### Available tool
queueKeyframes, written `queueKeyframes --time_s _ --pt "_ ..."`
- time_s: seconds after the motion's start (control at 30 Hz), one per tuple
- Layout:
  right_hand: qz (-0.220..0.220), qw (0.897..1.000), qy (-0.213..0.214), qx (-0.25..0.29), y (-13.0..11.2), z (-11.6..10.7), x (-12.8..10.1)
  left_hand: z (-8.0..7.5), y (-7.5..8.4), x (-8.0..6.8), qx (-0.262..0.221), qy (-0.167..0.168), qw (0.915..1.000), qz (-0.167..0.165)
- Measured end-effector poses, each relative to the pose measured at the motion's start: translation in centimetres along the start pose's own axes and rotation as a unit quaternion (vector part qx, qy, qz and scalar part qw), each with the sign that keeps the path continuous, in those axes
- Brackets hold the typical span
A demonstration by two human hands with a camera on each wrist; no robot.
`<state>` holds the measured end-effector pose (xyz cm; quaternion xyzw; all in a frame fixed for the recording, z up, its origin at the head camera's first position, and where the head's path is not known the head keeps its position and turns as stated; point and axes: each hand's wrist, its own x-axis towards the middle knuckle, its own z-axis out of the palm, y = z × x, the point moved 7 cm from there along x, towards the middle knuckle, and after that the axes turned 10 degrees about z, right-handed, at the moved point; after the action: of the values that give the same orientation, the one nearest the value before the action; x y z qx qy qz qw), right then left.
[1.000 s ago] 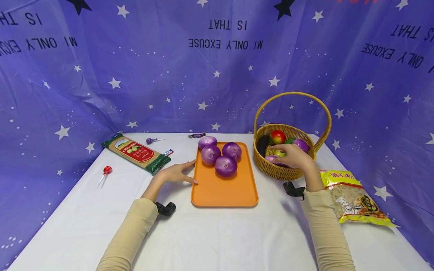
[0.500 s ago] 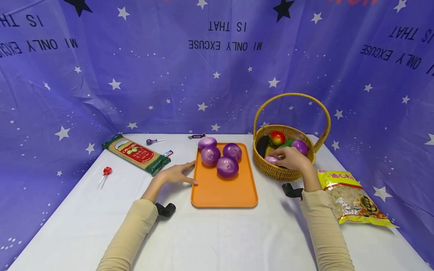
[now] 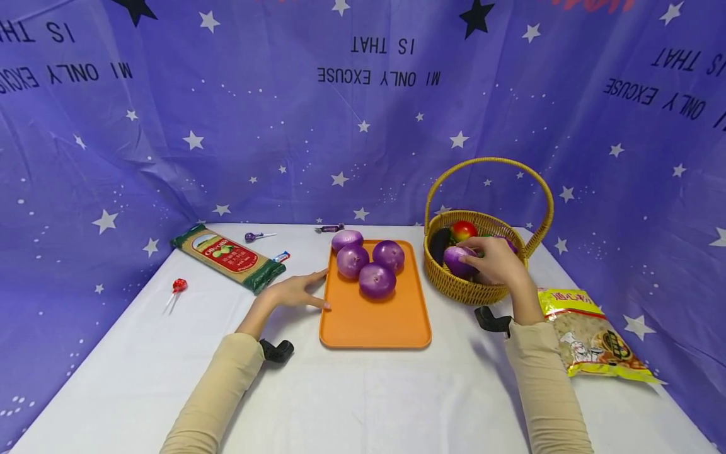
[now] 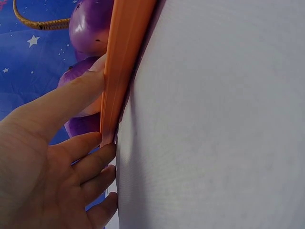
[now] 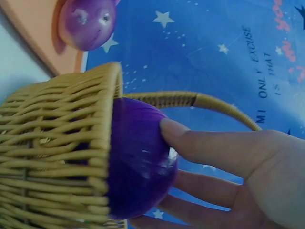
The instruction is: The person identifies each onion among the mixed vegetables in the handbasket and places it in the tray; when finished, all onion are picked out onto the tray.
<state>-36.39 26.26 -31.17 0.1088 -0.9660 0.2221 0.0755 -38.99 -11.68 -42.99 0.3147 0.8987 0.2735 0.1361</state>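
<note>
My right hand grips a purple onion between thumb and fingers, at the mouth of the wicker basket. In the right wrist view the onion rises partly above the basket rim; its lower part is hidden. My left hand lies at the left edge of the orange tray. From the left wrist view, its thumb reaches over the tray rim and its fingertips touch the edge lower down. Several purple onions sit in the tray's far half.
The basket also holds a red and yellow fruit, a dark eggplant-like shape and another purple item. A yellow bag of pasta lies right, a brown noodle packet left. Lollipops and small wrapped candies lie about.
My right hand has taken hold of an onion inside the basket and raised it somewhat. The left hand has stayed at the tray's edge. A front onion on the tray has rocked slightly.
</note>
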Motion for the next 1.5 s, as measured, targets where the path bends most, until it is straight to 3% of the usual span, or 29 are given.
queueKeyframes --time_s 0.23,0.5,0.63,0.8,1.23,1.5 --pt "-0.038 0.995 0.08 0.034 -3.1 -1.5 -0.4 -0.3 -0.1 -0.2 -0.001 0.002 1.0 -0.003" --pt "-0.105 0.984 0.107 0.096 -8.1 -0.5 -0.8 -0.4 -0.2 -0.6 -0.001 0.006 1.0 -0.001" --pt "-0.143 0.974 0.082 0.157 -10.8 1.4 -0.9 -0.5 -0.1 -0.7 0.0 0.006 1.0 -0.001" --pt "-0.198 0.962 0.052 0.182 -13.3 4.5 -0.9 -0.4 -0.2 -0.6 -0.003 0.009 0.9999 -0.006" --pt "-0.277 0.953 -0.038 0.114 -16.0 11.4 0.1 0.0 0.1 -0.2 -0.001 0.002 1.0 -0.007" --pt "-0.286 0.953 -0.069 0.074 -16.1 12.7 0.8 0.0 0.1 -0.5 0.002 0.004 0.9999 -0.01"
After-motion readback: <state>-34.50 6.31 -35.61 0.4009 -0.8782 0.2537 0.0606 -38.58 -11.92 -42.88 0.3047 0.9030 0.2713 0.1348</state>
